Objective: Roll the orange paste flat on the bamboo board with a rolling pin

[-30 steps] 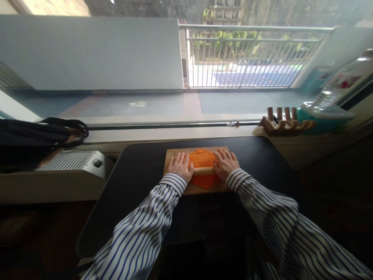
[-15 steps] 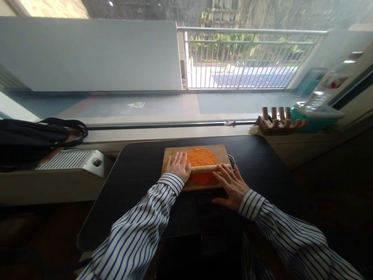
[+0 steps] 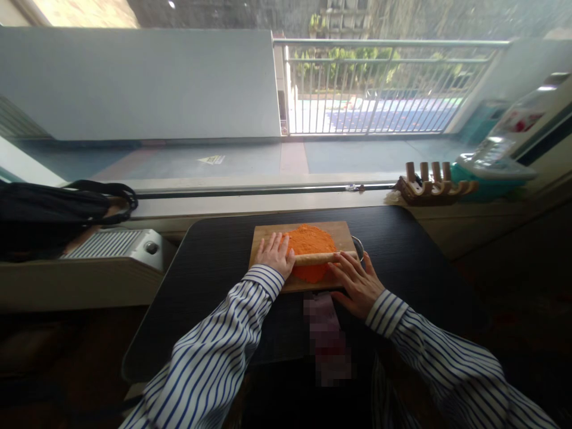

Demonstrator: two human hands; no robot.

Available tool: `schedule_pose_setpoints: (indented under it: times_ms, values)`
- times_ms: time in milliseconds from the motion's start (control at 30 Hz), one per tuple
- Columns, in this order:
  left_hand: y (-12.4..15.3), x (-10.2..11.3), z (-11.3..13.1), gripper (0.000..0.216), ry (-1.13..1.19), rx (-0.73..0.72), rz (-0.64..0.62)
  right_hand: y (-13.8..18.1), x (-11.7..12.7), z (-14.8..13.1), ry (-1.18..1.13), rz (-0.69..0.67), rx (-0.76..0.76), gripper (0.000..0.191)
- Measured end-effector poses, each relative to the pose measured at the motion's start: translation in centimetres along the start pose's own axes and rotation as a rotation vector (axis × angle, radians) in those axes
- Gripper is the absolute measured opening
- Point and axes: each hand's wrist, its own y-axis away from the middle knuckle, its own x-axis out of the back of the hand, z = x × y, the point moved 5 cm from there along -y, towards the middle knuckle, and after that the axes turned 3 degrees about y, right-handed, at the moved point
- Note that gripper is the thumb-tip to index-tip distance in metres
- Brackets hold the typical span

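Observation:
A flattened slab of orange dough (image 3: 310, 241) lies on a wooden cutting board (image 3: 342, 234) on the dark table (image 3: 214, 256). Across the dough rests a wooden rolling pin (image 3: 322, 258). My left hand (image 3: 277, 254) lies flat on the pin's left end, fingers stretched out. My right hand (image 3: 355, 284) is spread at the board's near right corner, fingertips touching the pin's right part, palm over the board edge and table. Both arms wear blue-and-white striped sleeves.
A black bag (image 3: 53, 208) sits on a ledge at the left above a grey radiator (image 3: 116, 244). A wooden rack (image 3: 431, 185) and a teal-and-white appliance (image 3: 496, 161) stand on the sill at right. A window with railing runs behind the table.
My right hand slid off the pin's right end toward me a second ago and has since shifted slightly back, fingertips on the pin. My left hand stays on the pin.

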Motion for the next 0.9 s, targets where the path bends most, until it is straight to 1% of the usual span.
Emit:
schedule_pose_setpoints:
  times_ms: [100,233,300,433,533,700,900]
  values:
    - [0.0,0.0,0.0,0.054,-0.001,0.002,0.001,-0.6,0.3,0.5,-0.028,0.042,-0.049,0.045]
    - [-0.1,0.0,-0.1,0.054,0.010,0.003,-0.006,-1.9,0.4,1.6,-0.060,0.052,-0.128,0.040]
    - [-0.1,0.0,-0.1,0.054,0.016,0.000,-0.002,-2.8,0.1,2.4,-0.062,0.021,-0.180,0.040]
    - [0.1,-0.1,-0.1,0.053,0.019,0.001,0.021,-4.6,-0.9,4.0,-0.062,-0.082,-0.320,0.043]
    - [0.1,-0.1,-0.1,0.053,0.023,0.004,0.024,-5.7,-1.4,4.4,-0.047,-0.127,-0.392,0.043]
    - [-0.5,-0.1,-0.3,0.053,0.035,0.024,0.006,-6.7,-1.9,3.9,-0.030,-0.167,-0.403,0.044]
    - [-2.0,-0.1,-0.3,0.052,0.029,0.036,-0.027,-7.8,-2.1,3.2,0.012,-0.119,-0.376,0.045]
